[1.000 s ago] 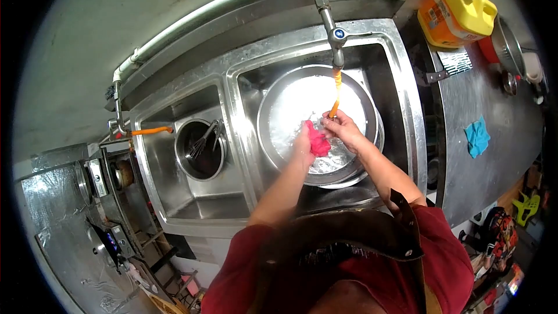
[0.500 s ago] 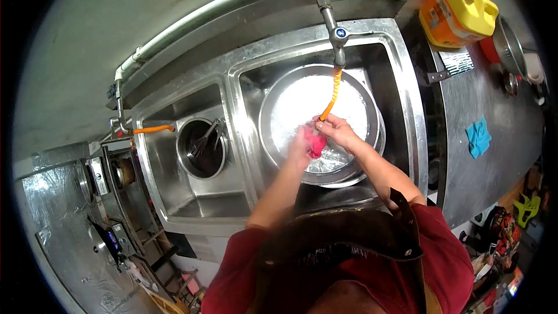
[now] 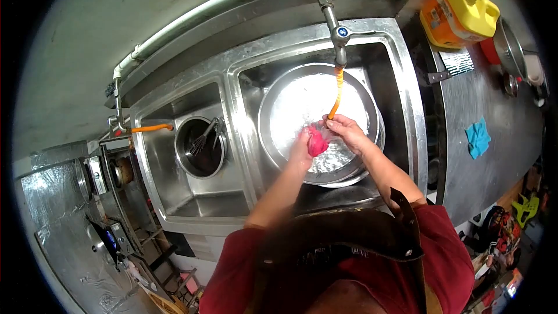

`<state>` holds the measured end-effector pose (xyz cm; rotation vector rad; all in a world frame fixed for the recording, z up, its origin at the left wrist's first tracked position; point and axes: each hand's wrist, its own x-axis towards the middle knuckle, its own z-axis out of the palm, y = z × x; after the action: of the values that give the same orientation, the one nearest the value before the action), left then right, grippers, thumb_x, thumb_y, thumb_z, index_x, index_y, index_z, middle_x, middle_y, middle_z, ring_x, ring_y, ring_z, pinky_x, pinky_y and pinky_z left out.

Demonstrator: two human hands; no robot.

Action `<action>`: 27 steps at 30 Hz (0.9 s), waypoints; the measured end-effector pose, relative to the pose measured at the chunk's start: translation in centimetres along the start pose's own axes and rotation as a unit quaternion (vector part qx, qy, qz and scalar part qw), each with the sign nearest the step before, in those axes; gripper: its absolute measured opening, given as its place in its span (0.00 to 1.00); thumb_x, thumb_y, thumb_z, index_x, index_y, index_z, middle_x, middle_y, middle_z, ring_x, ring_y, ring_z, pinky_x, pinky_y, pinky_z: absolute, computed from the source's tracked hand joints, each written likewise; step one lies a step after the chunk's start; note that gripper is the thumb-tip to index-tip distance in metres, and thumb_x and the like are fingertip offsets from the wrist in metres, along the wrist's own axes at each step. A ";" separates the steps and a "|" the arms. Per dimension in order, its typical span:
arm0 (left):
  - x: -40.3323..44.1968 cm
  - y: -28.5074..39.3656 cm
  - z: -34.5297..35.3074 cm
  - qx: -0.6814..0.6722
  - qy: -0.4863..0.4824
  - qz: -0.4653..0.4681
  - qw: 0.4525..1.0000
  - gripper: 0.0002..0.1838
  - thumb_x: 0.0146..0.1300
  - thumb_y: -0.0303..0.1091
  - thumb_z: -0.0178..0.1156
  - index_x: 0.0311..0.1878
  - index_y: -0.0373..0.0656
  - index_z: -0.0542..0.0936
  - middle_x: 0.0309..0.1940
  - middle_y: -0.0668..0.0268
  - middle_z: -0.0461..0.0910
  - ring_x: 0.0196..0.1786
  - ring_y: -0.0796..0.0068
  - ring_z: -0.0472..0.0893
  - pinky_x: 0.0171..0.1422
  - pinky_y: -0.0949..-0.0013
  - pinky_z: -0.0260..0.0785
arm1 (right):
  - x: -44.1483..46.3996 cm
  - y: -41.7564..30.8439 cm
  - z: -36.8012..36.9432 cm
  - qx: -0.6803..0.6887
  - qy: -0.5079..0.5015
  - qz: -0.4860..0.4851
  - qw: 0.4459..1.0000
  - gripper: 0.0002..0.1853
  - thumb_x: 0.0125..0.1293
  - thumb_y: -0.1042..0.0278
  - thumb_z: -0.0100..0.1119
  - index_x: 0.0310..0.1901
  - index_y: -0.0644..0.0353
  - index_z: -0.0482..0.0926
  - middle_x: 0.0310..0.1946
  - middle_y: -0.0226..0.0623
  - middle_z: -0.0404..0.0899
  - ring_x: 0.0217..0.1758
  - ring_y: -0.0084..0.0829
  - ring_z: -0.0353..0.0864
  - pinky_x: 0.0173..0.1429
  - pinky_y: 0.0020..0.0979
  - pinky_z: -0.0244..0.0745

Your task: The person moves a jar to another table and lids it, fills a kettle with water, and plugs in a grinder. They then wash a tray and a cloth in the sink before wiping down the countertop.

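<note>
My left hand [image 3: 301,150] is closed on a wet pink cloth [image 3: 317,142] over a wide round metal basin [image 3: 273,84]. Pinched in the fingers of my right hand [image 3: 347,131] is the lower end of an orange hose [image 3: 339,94], which hangs from the tap [image 3: 339,46]. Water runs from the hose end beside the cloth and ripples the surface below. The basin stands in the right-hand compartment of the steel sink [image 3: 243,180].
In the left compartment stands a metal pot [image 3: 185,166] holding a whisk [image 3: 200,142], near a second orange hose [image 3: 152,128]. On the right-hand counter [image 3: 465,180] lie a blue cloth [image 3: 478,138], a cleaver [image 3: 456,64] and a yellow-orange jug [image 3: 456,17].
The hose end swung left and then back right with my right hand. The pink cloth is now bunched more compactly in my left hand.
</note>
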<state>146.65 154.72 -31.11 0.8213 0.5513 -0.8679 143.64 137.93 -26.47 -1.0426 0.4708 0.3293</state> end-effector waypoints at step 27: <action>0.7 -0.9 0.6 -0.103 -0.076 -0.068 0.989 0.24 0.74 0.51 0.32 0.50 0.43 0.72 0.36 0.63 0.77 0.37 0.66 0.76 0.40 0.58 0.70 | -0.7 0.6 0.0 0.110 -0.025 0.093 0.989 0.25 0.71 0.48 0.46 0.57 0.61 0.71 0.43 0.35 0.77 0.37 0.22 0.78 0.38 0.24 0.76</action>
<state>146.40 153.57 -31.63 0.5292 0.5574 -0.9716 142.76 138.22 -26.54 -0.7746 0.5476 0.4581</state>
